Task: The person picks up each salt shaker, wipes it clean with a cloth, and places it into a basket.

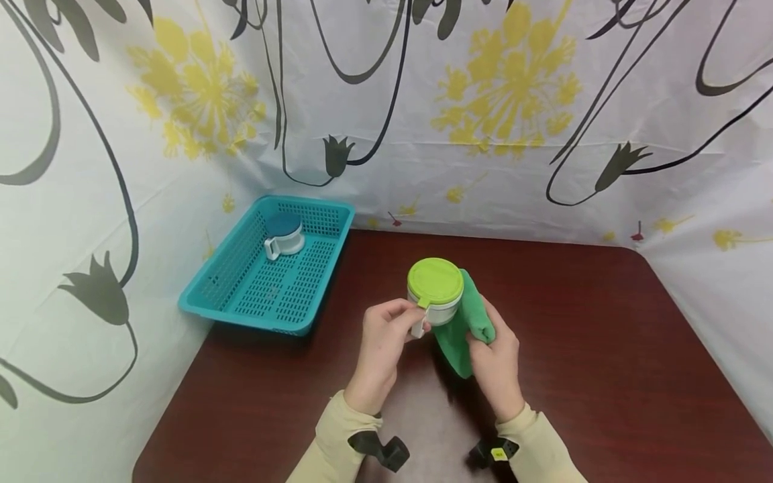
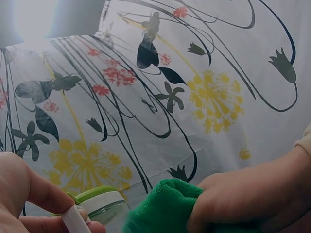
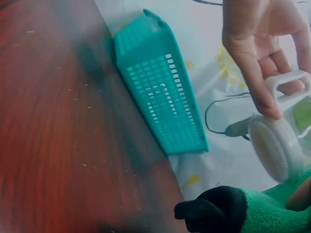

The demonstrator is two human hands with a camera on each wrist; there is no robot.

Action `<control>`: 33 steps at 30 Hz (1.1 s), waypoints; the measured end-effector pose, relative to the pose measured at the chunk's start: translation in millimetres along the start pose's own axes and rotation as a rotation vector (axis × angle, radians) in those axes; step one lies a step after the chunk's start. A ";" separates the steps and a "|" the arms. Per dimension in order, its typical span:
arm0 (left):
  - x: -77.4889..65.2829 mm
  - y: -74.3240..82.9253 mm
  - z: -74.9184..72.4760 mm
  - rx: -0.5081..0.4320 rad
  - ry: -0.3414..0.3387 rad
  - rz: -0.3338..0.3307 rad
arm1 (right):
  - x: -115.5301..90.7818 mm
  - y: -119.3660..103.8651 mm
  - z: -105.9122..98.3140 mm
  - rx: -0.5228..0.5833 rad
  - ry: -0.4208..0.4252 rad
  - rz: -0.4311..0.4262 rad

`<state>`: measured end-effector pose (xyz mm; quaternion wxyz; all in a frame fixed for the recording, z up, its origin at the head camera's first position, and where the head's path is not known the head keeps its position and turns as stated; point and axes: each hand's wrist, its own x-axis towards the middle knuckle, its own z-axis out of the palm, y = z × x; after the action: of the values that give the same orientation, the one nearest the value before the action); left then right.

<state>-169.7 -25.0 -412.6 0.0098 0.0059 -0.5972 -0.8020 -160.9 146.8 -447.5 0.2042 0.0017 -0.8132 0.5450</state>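
My left hand (image 1: 386,342) pinches the white handle of a small clear jar with a green lid (image 1: 435,282), held above the table. In the right wrist view the same jar (image 3: 274,148) is tilted, its round white base facing the camera. My right hand (image 1: 496,359) grips a folded green cloth (image 1: 455,342), which lies against the jar's right side. In the left wrist view the bunched cloth (image 2: 163,206) is beside the jar (image 2: 104,206), with the left fingers (image 2: 46,189) at the handle.
A turquoise plastic basket (image 1: 253,320) stands at the back left of the dark red-brown table (image 1: 604,349). Inside it sits another handled jar with a blue lid (image 1: 284,231). A white flowered curtain (image 1: 386,100) hangs behind the table and along its sides.
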 end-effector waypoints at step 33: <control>8.8 0.3 -8.5 0.073 -0.078 -0.086 | 30.9 -8.6 -24.7 -0.057 -0.123 -0.361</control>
<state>-178.3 -33.4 -414.8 -0.0484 0.0008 -0.6251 -0.7791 -179.1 172.0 -421.6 0.2486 0.1750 -0.8256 0.4753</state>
